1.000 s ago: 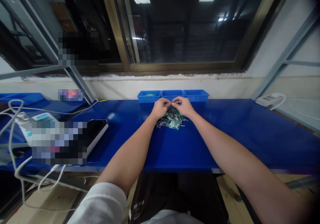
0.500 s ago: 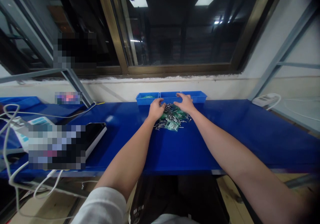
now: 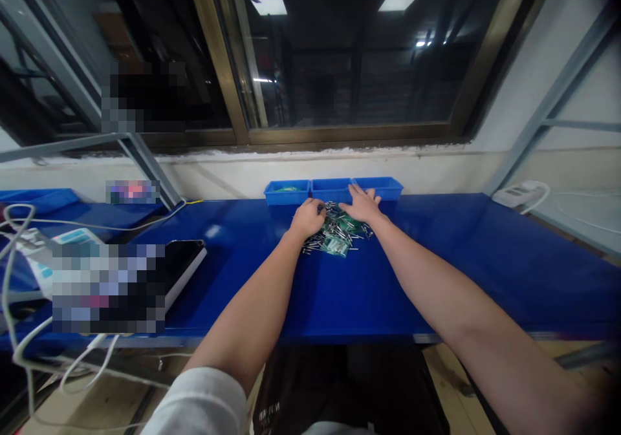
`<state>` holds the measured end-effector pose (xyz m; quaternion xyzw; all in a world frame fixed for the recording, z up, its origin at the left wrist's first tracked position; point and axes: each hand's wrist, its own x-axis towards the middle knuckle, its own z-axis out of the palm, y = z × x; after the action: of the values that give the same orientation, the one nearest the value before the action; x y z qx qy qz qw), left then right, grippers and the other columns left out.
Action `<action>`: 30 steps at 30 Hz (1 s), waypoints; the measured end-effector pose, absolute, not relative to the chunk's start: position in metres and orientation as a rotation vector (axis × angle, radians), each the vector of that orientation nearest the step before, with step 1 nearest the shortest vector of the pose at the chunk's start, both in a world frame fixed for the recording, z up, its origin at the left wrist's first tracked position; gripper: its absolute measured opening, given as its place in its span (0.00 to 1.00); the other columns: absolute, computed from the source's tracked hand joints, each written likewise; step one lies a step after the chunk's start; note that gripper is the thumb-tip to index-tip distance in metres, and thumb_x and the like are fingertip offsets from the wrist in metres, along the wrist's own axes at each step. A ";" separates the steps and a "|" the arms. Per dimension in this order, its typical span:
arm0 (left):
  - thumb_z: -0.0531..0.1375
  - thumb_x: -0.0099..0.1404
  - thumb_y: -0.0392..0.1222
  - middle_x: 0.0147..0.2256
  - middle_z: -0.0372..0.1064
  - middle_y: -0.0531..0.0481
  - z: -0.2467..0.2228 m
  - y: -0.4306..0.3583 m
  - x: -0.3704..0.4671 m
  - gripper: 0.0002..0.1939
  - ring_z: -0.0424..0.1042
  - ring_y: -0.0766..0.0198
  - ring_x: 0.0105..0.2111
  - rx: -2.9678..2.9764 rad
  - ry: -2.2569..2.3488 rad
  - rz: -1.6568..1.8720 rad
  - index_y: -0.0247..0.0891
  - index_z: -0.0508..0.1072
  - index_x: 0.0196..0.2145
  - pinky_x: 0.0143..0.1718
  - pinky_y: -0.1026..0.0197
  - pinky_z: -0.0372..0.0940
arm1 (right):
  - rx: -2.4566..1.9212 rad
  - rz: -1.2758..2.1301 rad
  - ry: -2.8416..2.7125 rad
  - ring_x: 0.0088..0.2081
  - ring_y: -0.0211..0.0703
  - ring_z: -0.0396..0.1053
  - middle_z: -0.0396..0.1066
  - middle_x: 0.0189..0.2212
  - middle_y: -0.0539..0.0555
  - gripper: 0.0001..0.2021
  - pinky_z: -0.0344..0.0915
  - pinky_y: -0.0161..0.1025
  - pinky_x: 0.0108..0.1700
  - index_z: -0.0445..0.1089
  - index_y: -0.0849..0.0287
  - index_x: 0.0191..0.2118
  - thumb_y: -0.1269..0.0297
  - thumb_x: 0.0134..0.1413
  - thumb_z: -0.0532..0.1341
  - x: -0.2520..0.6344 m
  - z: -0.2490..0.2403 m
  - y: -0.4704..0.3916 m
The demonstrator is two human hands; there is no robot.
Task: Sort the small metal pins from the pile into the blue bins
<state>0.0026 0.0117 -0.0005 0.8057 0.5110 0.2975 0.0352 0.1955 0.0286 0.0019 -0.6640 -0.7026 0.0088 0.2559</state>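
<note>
A heap of thin metal screw-like pieces [image 3: 342, 229] mixed with small green-tinted packets [image 3: 336, 247] lies on the blue tabletop. My left hand [image 3: 307, 219] is at the heap's left edge, fingers curled in. A small dark bit shows by its thumb, but what the fingers hold is hidden. On the heap's far right side, my right hand [image 3: 363, 205] reaches forward with fingers apart and nothing visible in them. Just beyond both hands stands a row of blue bins: a left bin [image 3: 287, 198] with green material inside, a middle bin [image 3: 331, 183] and a right bin [image 3: 388, 188].
To the left lies a partly blurred device [image 3: 187, 257] with white cables [image 3: 14, 331] around it. Grey metal frame posts [image 3: 150, 170] rise at both sides. A white power strip [image 3: 517, 194] sits at the back right, and a window [image 3: 359, 66] is behind the table.
My left hand has moved slightly right and nearer, its fingers curling into the heap. My right hand has shifted a little right, fingers now spread and lower, near the bins.
</note>
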 end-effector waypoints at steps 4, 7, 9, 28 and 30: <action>0.53 0.63 0.42 0.46 0.68 0.45 0.000 0.012 0.002 0.15 0.68 0.57 0.47 2.481 1.577 0.892 0.39 0.71 0.45 0.52 0.57 0.61 | -1.754 0.043 -1.898 0.56 0.69 0.49 0.45 0.64 0.58 0.37 0.52 0.63 0.51 0.51 0.52 0.62 0.43 0.48 0.56 0.196 -0.001 0.028; 0.52 0.63 0.44 0.46 0.68 0.45 0.002 0.010 0.002 0.15 0.68 0.57 0.48 2.504 1.571 0.871 0.39 0.71 0.45 0.52 0.58 0.61 | -1.654 -0.038 -1.829 0.55 0.63 0.51 0.53 0.61 0.59 0.30 0.53 0.59 0.52 0.57 0.54 0.59 0.50 0.51 0.56 0.196 -0.002 0.024; 0.52 0.63 0.46 0.47 0.69 0.44 0.003 0.009 0.002 0.16 0.68 0.57 0.48 2.536 1.556 0.841 0.38 0.71 0.45 0.51 0.58 0.61 | -1.599 -0.064 -1.842 0.52 0.58 0.55 0.63 0.53 0.60 0.23 0.55 0.54 0.52 0.65 0.57 0.53 0.54 0.52 0.56 0.195 -0.002 0.022; 0.48 0.66 0.45 0.47 0.71 0.46 0.001 0.004 0.002 0.18 0.70 0.55 0.47 2.551 1.559 0.559 0.43 0.71 0.49 0.48 0.57 0.62 | -1.391 0.048 -2.189 0.32 0.41 0.67 0.73 0.29 0.54 0.11 0.58 0.35 0.36 0.74 0.59 0.29 0.59 0.54 0.59 0.179 -0.003 0.008; 0.49 0.65 0.45 0.48 0.71 0.47 0.002 0.004 0.002 0.18 0.69 0.56 0.48 2.558 1.559 0.575 0.43 0.71 0.48 0.49 0.59 0.62 | -1.367 0.023 -2.189 0.34 0.41 0.67 0.73 0.30 0.55 0.11 0.57 0.35 0.38 0.74 0.59 0.29 0.59 0.55 0.58 0.179 -0.004 0.009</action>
<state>0.0020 0.0039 0.0021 0.8377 0.5106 0.1884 0.0455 0.1793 0.0086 -0.0038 -0.5089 -0.8151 0.0087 0.2767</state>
